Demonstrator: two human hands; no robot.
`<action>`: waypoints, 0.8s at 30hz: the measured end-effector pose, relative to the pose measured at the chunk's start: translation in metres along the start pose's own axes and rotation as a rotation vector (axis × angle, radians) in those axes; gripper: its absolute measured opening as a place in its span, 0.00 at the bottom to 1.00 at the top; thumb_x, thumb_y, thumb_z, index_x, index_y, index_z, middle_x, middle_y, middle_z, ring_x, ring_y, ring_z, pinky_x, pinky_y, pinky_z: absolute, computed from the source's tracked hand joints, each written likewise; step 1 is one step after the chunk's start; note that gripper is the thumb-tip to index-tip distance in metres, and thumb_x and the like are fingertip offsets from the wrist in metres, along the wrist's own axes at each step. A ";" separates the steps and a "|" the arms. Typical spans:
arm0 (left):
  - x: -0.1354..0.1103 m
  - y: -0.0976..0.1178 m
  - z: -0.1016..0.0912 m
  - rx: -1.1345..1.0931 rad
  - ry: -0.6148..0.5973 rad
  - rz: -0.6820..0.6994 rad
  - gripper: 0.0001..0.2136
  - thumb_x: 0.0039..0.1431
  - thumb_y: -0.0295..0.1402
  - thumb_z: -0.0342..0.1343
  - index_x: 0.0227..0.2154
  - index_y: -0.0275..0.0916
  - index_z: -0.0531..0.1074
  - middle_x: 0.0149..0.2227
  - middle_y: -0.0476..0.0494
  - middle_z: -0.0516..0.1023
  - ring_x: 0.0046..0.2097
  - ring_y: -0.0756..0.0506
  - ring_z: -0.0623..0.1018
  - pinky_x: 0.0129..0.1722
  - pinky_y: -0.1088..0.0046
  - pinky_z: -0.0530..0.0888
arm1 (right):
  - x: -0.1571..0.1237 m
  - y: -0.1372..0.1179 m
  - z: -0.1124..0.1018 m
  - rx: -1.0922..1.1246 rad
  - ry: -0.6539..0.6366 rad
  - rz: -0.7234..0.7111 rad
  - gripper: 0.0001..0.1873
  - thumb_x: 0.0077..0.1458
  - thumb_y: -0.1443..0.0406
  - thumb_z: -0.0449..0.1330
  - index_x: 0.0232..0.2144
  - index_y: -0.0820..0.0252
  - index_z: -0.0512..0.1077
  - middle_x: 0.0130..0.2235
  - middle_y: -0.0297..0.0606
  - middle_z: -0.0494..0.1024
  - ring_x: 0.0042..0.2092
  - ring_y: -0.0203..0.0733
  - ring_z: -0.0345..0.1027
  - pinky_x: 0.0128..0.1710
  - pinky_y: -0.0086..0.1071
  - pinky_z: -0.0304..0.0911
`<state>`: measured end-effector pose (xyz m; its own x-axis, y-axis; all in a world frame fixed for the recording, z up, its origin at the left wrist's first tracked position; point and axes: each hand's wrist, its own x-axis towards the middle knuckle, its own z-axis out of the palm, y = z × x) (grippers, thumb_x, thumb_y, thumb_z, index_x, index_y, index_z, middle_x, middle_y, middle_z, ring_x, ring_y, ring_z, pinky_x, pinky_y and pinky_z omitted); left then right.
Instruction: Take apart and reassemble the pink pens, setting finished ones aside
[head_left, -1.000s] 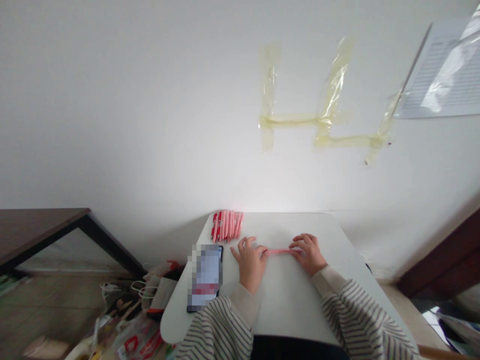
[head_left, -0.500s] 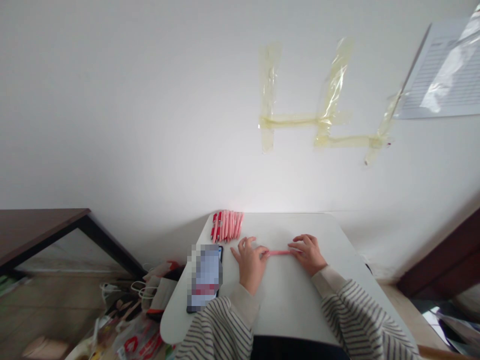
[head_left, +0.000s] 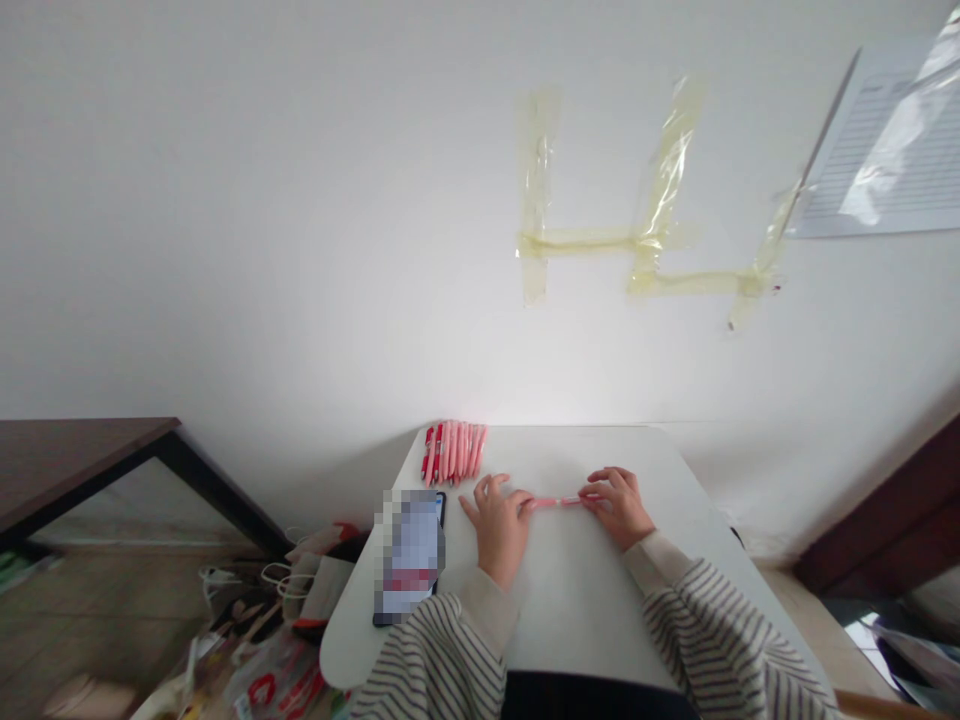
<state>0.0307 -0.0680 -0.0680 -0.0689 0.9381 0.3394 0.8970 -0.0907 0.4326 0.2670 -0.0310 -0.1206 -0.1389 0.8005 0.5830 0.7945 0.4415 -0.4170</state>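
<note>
A slim pink pen (head_left: 549, 501) lies crosswise between my two hands, just over the white table (head_left: 577, 590). My left hand (head_left: 501, 525) pinches its left end between thumb and forefinger, the other fingers spread. At the right end, my right hand (head_left: 621, 512) grips it with its fingertips. A pale band shows near the pen's middle, and a whitish stretch runs from there toward my right fingers. Both tips are hidden by the fingers. Beyond my left hand, several pink and red pens (head_left: 457, 452) lie side by side in a row.
A phone (head_left: 409, 560) with a blurred screen lies at the table's left side. The white wall (head_left: 337, 250) stands right behind the table. Bags and loose items (head_left: 285, 640) crowd the floor at left, near a dark brown desk (head_left: 82, 450).
The pen's middle has turned from plain pink to showing a pale band and a whitish stretch. My left hand has shifted very slightly left; the pen's right part sits a little higher.
</note>
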 end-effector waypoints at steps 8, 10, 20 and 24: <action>0.000 0.000 -0.002 0.001 0.019 -0.014 0.08 0.63 0.35 0.58 0.37 0.51 0.82 0.56 0.43 0.73 0.63 0.33 0.66 0.63 0.29 0.56 | 0.000 0.006 0.002 0.011 0.064 0.051 0.08 0.59 0.63 0.62 0.34 0.52 0.83 0.43 0.43 0.78 0.53 0.53 0.62 0.55 0.48 0.63; 0.001 -0.001 -0.002 -0.007 0.027 -0.038 0.07 0.63 0.36 0.58 0.37 0.51 0.82 0.56 0.43 0.73 0.62 0.33 0.66 0.63 0.30 0.56 | 0.000 0.007 0.002 0.002 0.069 0.060 0.08 0.59 0.63 0.61 0.34 0.52 0.82 0.44 0.43 0.78 0.54 0.53 0.62 0.55 0.48 0.63; 0.003 -0.005 -0.002 -0.044 0.056 -0.087 0.08 0.63 0.37 0.57 0.38 0.49 0.82 0.55 0.43 0.73 0.61 0.35 0.65 0.64 0.40 0.55 | -0.001 0.013 0.003 -0.042 0.116 0.099 0.09 0.59 0.63 0.61 0.34 0.51 0.82 0.43 0.43 0.78 0.53 0.53 0.63 0.55 0.49 0.62; 0.004 -0.006 -0.002 -0.050 0.060 -0.114 0.08 0.63 0.36 0.57 0.37 0.50 0.82 0.55 0.44 0.74 0.61 0.34 0.65 0.64 0.40 0.55 | 0.000 0.014 0.001 -0.049 0.126 0.121 0.09 0.58 0.63 0.61 0.34 0.51 0.82 0.42 0.43 0.77 0.52 0.52 0.64 0.55 0.49 0.61</action>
<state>0.0241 -0.0644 -0.0676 -0.1964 0.9217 0.3346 0.8593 -0.0025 0.5114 0.2770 -0.0246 -0.1272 0.0318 0.7884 0.6144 0.8289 0.3227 -0.4569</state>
